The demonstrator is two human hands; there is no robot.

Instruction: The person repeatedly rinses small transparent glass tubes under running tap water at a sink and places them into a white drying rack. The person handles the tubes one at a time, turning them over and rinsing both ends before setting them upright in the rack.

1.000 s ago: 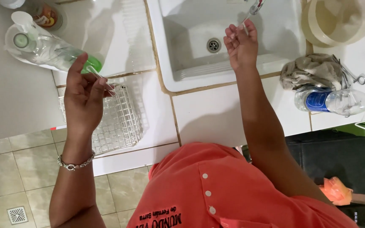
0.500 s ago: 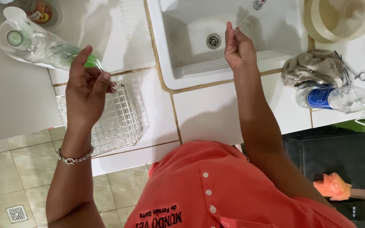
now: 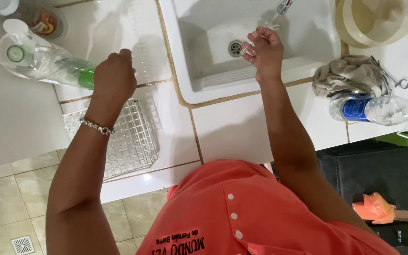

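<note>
Head view, looking straight down; I read positions as clock directions from the frame centre. My right hand [image 3: 266, 53], at 1 o'clock over the white sink [image 3: 308, 71], pinches a thin clear glass tube [image 3: 259, 34] between fingertips; the tube's long axis runs diagonally, lower end toward 7 o'clock near the drain [image 3: 235, 47], upper end pointing toward 1 o'clock at the tap spout [image 3: 284, 6]; its tip lies just beneath the spout, though I cannot tell whether they touch. My left hand [image 3: 114, 79], at 10 o'clock and wearing a chain bracelet [image 3: 97, 126] at the wrist, is curled closed, knuckles up, over the white counter [image 3: 223, 132]; what it holds, if anything, is hidden by the back of the hand. Just beside it, toward 9 o'clock, lies a clear bottle with green liquid [image 3: 53, 66], on its side, axis roughly horizontal, base toward the hand; a white wire rack [image 3: 128, 141] lies flat below the wrist. At 3 o'clock: a crumpled grey cloth [image 3: 348, 75]; a clear water bottle with blue cap [image 3: 378, 111] lying on its side, cap pointing toward 3 o'clock; a round beige basin [image 3: 374, 21] at 2 o'clock.
</note>
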